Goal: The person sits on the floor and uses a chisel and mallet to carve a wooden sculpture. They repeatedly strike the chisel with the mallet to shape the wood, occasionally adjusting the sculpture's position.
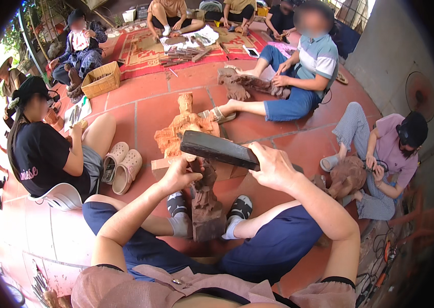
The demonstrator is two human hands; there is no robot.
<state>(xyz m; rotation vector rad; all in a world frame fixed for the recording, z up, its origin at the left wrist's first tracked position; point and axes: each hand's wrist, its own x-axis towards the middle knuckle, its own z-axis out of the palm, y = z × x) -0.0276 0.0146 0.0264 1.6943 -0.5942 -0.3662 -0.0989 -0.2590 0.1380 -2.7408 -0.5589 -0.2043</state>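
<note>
My right hand [274, 167] is closed round a long, dark wooden mallet [217, 149], whose blunt end reaches left over my other hand. Under that end, my left hand [178, 177] grips a chisel; only its tan handle end [190, 157] shows, and its blade is hidden. Just below the left hand a dark brown wood carving [208, 205] stands between my feet, its top partly covered by the hand and mallet. Beyond it is a larger orange-brown carved wooden figure [183, 126], partly behind the mallet.
At left, a person in black sits by beige clogs [124, 167]. Ahead, a person in blue shorts sits by a long carving [248, 84]. At right, another handles a round carving [349, 177]. Farther off are a wicker basket [101, 80], a red rug [140, 51] and more seated people.
</note>
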